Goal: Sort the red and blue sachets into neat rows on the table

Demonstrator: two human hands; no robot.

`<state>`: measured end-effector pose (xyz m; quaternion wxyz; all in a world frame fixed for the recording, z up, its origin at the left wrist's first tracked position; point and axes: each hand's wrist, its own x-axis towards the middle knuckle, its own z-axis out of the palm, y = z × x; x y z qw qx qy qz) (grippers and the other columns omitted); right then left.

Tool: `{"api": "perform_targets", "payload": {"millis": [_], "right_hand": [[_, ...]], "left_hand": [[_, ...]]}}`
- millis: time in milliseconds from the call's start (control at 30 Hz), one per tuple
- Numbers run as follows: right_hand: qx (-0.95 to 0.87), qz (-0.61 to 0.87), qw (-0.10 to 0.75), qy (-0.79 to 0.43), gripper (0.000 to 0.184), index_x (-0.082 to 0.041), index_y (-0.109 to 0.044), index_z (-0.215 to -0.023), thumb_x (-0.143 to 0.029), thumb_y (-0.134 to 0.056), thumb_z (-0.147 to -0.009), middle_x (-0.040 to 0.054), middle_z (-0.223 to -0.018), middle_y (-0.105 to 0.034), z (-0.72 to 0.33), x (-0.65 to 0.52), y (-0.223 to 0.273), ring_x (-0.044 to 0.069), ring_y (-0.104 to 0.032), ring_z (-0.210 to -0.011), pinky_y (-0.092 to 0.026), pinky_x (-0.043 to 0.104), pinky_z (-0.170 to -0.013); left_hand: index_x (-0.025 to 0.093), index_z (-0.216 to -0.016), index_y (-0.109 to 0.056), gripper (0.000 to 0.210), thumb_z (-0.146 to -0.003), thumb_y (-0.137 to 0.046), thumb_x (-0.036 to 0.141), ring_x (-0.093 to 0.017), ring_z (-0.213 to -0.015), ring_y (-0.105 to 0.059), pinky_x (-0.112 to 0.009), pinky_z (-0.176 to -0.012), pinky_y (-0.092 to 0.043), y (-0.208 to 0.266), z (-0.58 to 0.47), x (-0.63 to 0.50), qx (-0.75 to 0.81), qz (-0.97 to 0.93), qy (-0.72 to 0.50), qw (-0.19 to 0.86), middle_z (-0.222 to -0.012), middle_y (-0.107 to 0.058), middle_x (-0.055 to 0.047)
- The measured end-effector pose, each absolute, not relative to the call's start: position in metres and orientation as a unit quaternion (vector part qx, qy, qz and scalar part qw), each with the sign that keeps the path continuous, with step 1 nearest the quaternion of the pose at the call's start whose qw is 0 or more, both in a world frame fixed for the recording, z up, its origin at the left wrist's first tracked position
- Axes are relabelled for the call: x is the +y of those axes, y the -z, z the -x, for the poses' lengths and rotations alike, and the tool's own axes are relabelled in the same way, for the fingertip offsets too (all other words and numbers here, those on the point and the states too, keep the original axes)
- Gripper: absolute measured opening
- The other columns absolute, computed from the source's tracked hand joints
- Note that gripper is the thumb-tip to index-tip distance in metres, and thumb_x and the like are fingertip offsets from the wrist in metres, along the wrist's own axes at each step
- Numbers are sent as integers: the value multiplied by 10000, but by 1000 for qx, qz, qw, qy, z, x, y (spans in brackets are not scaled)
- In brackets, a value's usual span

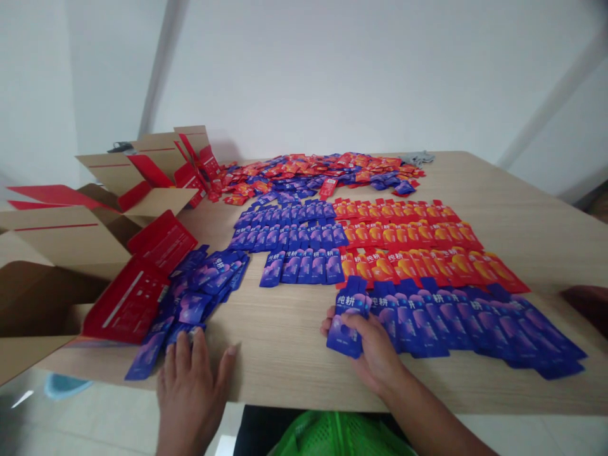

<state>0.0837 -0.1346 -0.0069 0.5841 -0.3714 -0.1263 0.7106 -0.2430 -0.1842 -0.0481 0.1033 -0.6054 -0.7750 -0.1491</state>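
My right hand point(373, 348) grips purple sachets point(348, 323) at the left end of the front row, thumb across the top one; how many lie beneath is hidden. To its right, purple sachets point(470, 326) overlap in a long row. My left hand point(192, 383) lies with spread fingers at the near edge of a loose pile of purple sachets point(204, 285), fingertips touching it. Behind my right hand are rows of red-orange sachets point(413, 234), and left of those, rows of purple sachets point(299, 234).
Open cardboard boxes point(61, 240) with red flaps stand along the left side. A mixed heap of red and purple sachets point(313, 171) spreads across the back of the wooden table point(280, 342), with a grey cloth point(418, 158) at its right end. A light-blue basin point(66, 385) is on the floor.
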Motion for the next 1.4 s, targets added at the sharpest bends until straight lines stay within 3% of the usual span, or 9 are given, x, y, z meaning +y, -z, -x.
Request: {"api": "perform_targets", "payload": {"millis": [200,333,533,767,933,1067,1167,1300,1400], "right_hand": [[-150,374,572,-714,269,-176,-776,-920,-260,-893,-693,65,-924,-769,-85,-135,7,259,-737,-815,-594,427,-813],[-153,380,571,-711,269,-179,-772,-916,-267,-895,-694,66,-920,-769,-85,-136,6,260,-739,-809,-589,412,-787],[-156,381,569,-712,256,-170,-778,-891,-277,-896,-691,63,-899,-764,-85,-136,4,259,-739,-802,-590,416,-797],[-152,378,572,-712,243,-176,-778,-896,-260,-892,-698,55,-888,-767,-84,-136,1,254,-742,-800,-591,427,-823],[-155,383,564,-715,253,-172,-785,-887,-281,-899,-689,64,-886,-771,-85,-136,1,261,-744,-811,-603,437,-838],[-154,382,564,-716,268,-175,-792,-910,-283,-902,-692,63,-906,-776,-85,-137,1,264,-749,-827,-607,448,-852],[-149,385,562,-717,283,-174,-792,-900,-294,-914,-673,67,-893,-781,-85,-136,0,273,-754,-822,-608,466,-859],[-145,391,555,-719,289,-168,-794,-892,-288,-921,-661,91,-938,-801,-85,-136,0,291,-768,-846,-605,487,-882],[-147,389,555,-720,284,-167,-798,-912,-286,-915,-682,100,-978,-809,-85,-136,2,296,-777,-869,-604,486,-887]], "left_hand": [[114,-1466,-612,627,-1048,-405,534,-414,-1587,-305,-632,-1262,-268,44,210,-196,-722,669,148,95,-1698,-385,-210],[103,-1449,-630,604,-1038,-465,514,-404,-1538,-397,-623,-1235,-304,41,188,-201,-688,707,133,100,-1660,-448,-226],[166,-1488,-622,570,-1013,-561,473,-371,-1476,-476,-597,-1218,-300,43,160,-207,-647,749,117,89,-1591,-561,-171],[239,-1468,-633,484,-987,-615,289,-319,-1353,-602,-532,-1113,-460,21,134,-203,-500,850,166,26,-1506,-651,-114],[221,-1263,-734,305,-990,-625,300,-308,-1218,-656,-479,-1015,-558,7,131,-187,-549,795,256,-29,-1338,-714,-137],[217,-1346,-713,533,-889,-764,488,-395,-1275,-590,-579,-1008,-537,6,131,-177,-590,783,194,-26,-1429,-658,-153],[234,-1323,-731,593,-818,-834,527,-413,-1302,-566,-586,-1022,-529,4,132,-179,-576,799,164,-44,-1445,-648,-150],[253,-1303,-731,654,-700,-937,401,-403,-1302,-584,-576,-1049,-549,4,138,-192,-521,836,144,-94,-1434,-651,-146],[255,-1392,-682,645,-769,-834,185,-361,-1301,-612,-525,-1059,-579,11,146,-199,-460,874,134,-78,-1435,-666,-129]]}}
